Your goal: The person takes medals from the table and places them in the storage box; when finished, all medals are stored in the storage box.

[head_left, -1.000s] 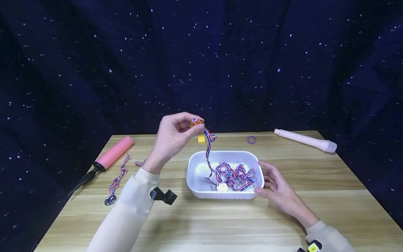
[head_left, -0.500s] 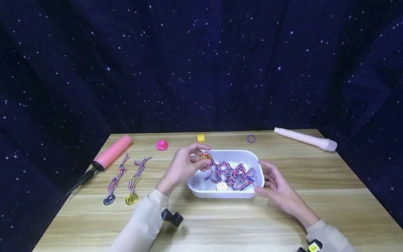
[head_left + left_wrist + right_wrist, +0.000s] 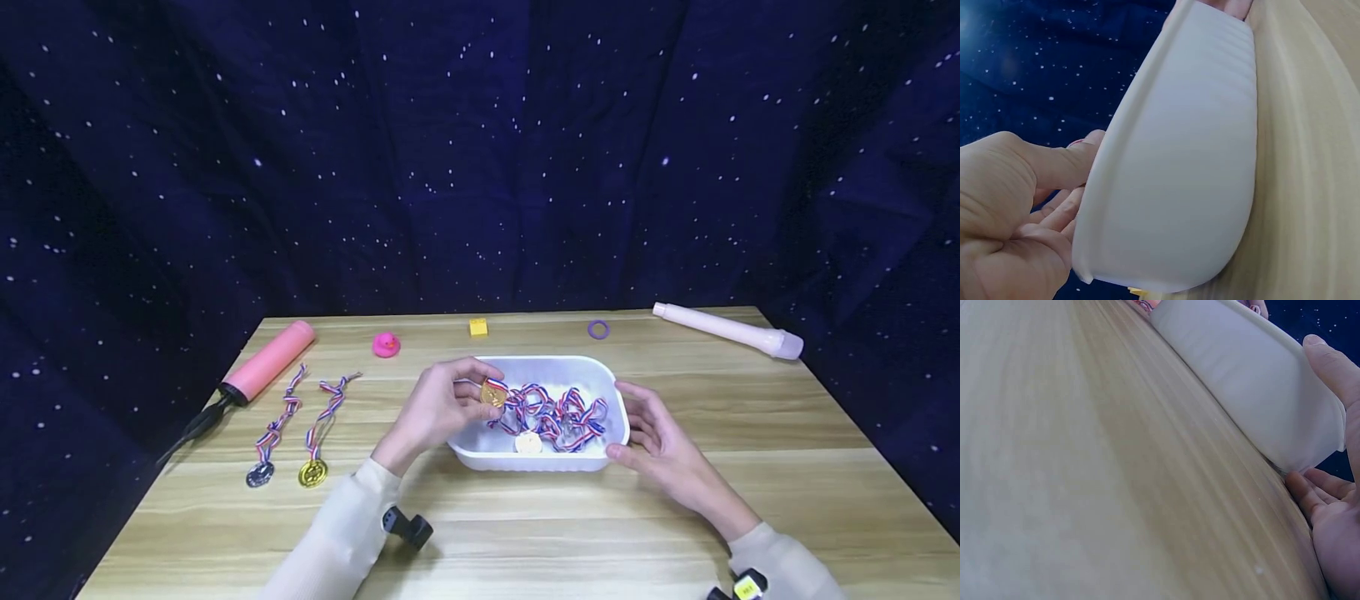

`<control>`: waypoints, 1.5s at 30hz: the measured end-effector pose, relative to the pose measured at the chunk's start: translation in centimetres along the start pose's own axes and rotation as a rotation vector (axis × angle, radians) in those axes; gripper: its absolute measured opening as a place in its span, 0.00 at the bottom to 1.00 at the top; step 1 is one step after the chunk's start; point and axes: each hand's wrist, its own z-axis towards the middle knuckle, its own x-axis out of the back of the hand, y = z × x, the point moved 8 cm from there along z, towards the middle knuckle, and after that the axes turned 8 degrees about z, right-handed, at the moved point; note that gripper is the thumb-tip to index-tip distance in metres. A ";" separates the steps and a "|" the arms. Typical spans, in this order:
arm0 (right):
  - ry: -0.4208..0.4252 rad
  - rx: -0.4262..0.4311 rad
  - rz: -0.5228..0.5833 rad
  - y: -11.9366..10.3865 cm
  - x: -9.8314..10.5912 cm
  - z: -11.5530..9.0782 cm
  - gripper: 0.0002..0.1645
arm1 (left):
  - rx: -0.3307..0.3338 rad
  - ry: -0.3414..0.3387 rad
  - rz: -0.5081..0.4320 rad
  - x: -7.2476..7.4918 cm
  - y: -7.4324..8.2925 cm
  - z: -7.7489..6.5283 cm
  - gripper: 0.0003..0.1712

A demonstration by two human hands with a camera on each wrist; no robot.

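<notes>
while the left hand [image 3: 435, 408] fingers pinch a round gold medal [image 3: 492, 392], straight right hand [image 3: 660, 446] fingers steady the smooth white tub [image 3: 540, 458].

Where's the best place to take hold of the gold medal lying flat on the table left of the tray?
Probably by the ribbon just above the gold medal, coming from above. The disc lies flat on the table with little edge to pinch, while its ribbon runs away from it, apart from the silver medal beside it.

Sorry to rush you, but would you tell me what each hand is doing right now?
Left hand: pinches a gold medal over the white tray.
Right hand: open, fingers against the tray's right end.
</notes>
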 end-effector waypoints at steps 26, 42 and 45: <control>-0.002 -0.005 -0.010 -0.1 0.1 0.2 0.51 | -0.227 -0.088 0.543 -1.4 1.5 -0.2 0.35; 0.002 -0.014 -0.021 0.0 0.1 0.1 0.51 | -0.252 -0.014 0.511 -0.1 2.0 -0.2 0.39; 0.002 -0.015 -0.018 0.0 0.1 0.0 0.51 | -0.281 0.014 0.487 0.4 2.3 -0.1 0.38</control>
